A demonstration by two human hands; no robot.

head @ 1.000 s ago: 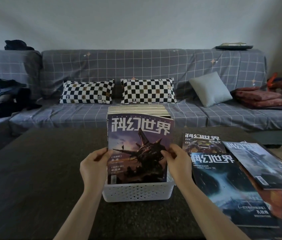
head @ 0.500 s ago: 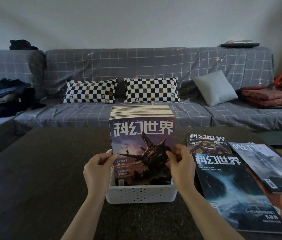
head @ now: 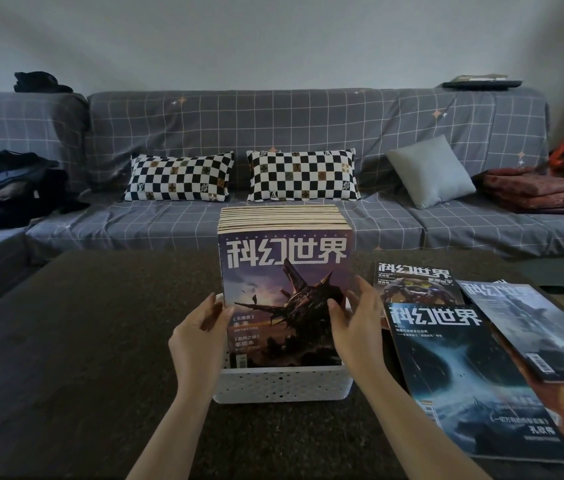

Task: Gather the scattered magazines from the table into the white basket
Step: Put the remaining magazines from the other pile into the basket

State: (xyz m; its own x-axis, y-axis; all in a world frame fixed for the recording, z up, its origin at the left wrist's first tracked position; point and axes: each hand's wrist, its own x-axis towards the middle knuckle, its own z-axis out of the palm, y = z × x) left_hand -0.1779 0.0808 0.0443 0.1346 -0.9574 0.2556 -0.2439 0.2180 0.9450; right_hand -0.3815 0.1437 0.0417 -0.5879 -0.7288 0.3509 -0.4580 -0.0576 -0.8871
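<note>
Head view: both hands (head: 200, 336) (head: 356, 327) loosely flank upright, cover-facing magazine (head: 285, 299) in basket (head: 284, 384).

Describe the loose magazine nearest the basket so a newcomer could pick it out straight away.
On the dark table, look right of the white basket, just past the right hand. The magazine lies flat on top of the spread there, closest to the viewer. Unlike the robot cover behind it and the grey cover to its right, it shows a blue-white swirl under its white title.

Magazine covers (head: 285, 299) read 科幻世界 — every title.
</note>
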